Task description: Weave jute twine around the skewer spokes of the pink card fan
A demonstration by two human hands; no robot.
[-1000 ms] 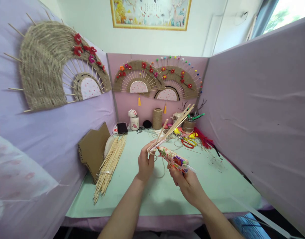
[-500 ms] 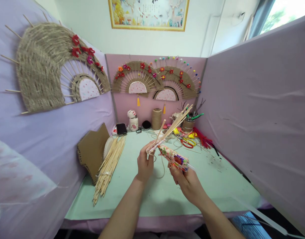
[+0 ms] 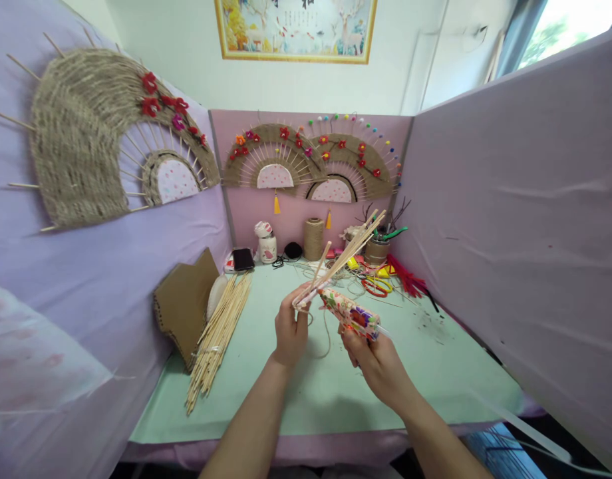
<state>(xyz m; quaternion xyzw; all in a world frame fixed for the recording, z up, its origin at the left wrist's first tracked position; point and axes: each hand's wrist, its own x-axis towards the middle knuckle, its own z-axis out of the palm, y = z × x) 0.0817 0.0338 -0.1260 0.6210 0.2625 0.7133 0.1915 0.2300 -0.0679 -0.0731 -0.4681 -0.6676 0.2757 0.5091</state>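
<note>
My left hand [image 3: 291,329] is closed on a small pale patterned piece [image 3: 303,301] with several thin wooden sticks [image 3: 350,253] fanning out of it up and to the right. A loop of twine [image 3: 328,340] dangles below that piece. In my right hand [image 3: 366,354] is a flower-patterned glue gun [image 3: 350,313], a white glue stick [image 3: 384,330] showing at its back. The nozzle is at the base of the sticks, close to my left fingers; whether it touches them I cannot tell.
A bundle of wooden sticks [image 3: 219,339] and cut cardboard [image 3: 182,303] lie at left. Along the back stand a bottle [image 3: 267,243], a twine spool [image 3: 313,239] and a tool pot [image 3: 376,251]. Red-handled scissors [image 3: 376,287] and red fuzzy stems [image 3: 406,277] lie right. Woven fans [image 3: 86,133] hang on the partitions.
Hardly anything differs. The view has shifted slightly, and both hands keep nearly the same pose, with the glue gun's nozzle still by the base of the sticks.
</note>
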